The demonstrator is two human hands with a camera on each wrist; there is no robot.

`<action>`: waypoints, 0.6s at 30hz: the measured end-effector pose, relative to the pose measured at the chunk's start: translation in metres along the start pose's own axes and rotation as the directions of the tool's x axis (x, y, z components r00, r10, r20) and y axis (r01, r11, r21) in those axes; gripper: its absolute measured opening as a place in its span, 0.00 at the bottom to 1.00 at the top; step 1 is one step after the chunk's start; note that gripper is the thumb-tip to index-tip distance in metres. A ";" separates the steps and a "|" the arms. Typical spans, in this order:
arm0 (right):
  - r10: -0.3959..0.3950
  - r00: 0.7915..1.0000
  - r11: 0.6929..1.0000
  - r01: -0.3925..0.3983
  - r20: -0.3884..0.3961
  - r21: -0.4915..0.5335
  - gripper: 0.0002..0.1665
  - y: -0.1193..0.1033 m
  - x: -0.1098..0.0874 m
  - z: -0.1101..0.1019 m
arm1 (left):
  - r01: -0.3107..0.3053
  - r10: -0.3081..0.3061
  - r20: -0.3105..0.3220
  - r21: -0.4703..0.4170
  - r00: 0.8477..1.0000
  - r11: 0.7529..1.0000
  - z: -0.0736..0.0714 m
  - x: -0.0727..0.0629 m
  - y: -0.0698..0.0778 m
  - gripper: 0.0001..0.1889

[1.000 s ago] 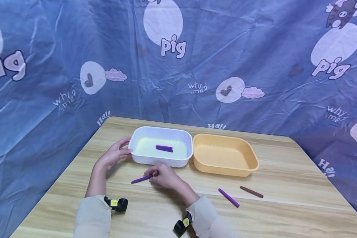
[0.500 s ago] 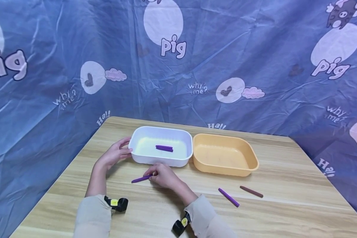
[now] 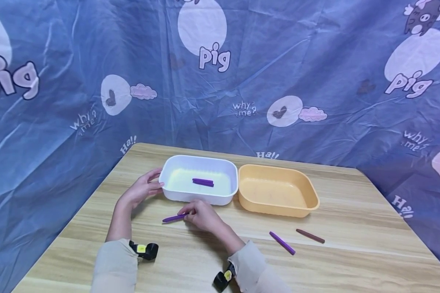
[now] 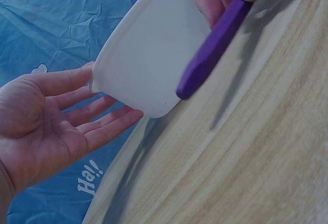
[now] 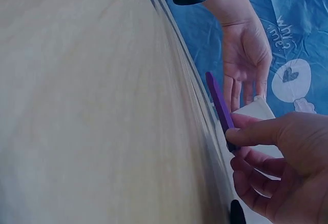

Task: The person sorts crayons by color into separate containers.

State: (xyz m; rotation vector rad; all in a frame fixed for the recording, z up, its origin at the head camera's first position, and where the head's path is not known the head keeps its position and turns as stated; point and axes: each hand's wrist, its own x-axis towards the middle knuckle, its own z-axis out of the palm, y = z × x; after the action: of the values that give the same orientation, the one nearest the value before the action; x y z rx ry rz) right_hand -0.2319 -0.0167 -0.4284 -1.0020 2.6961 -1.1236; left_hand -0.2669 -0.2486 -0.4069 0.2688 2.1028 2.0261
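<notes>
My right hand (image 3: pixel 202 216) pinches a purple crayon (image 3: pixel 173 218) between thumb and fingertips, in front of the white tub (image 3: pixel 198 197). In the right wrist view the crayon (image 5: pixel 219 101) points away from the thumb, and in the left wrist view its free end (image 4: pixel 197 73) shows over the table with a shadow beneath. My left hand (image 3: pixel 144 190) rests at the tub's left end, thumb at the rim and fingers extended along the outer wall, as the left wrist view shows of this hand (image 4: pixel 66 114). Two purple crayons (image 3: pixel 203 182) lie side by side inside the white tub.
An orange tub (image 3: pixel 278 206) stands against the white tub's right side. Another purple crayon (image 3: pixel 282 243) and a brown crayon (image 3: pixel 310 236) lie on the wooden table (image 3: pixel 352 260) at the right. A blue printed cloth (image 3: pixel 242 81) hangs behind the table.
The free end of the held purple crayon has risen very slightly in the head view. My left hand, both tubs and the other crayons stay where they were.
</notes>
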 end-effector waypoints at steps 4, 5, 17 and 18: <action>0.003 1.000 1.000 -0.003 -0.009 0.002 0.14 -0.004 -0.003 -0.004 | -0.005 0.005 -0.006 0.004 1.000 1.000 0.002 -0.001 0.000 0.35; 0.007 1.000 1.000 -0.007 -0.011 0.003 0.14 -0.006 -0.003 -0.005 | -0.007 0.007 -0.007 0.004 1.000 1.000 0.002 -0.001 0.000 0.35; 0.074 0.997 0.997 -0.074 -0.015 0.001 0.16 -0.021 -0.012 -0.019 | -0.007 0.008 -0.016 0.023 1.000 1.000 0.005 -0.004 -0.003 0.35; 0.068 0.998 0.998 -0.068 -0.017 -0.008 0.16 -0.022 -0.012 -0.020 | -0.005 0.005 -0.020 0.024 1.000 1.000 0.006 -0.004 -0.003 0.35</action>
State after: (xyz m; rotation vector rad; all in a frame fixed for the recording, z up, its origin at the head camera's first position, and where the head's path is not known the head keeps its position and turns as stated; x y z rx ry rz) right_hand -0.2162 -0.0085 -0.4020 -0.8984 2.7276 -1.1139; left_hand -0.2611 -0.2445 -0.4104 0.2585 2.1411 2.0163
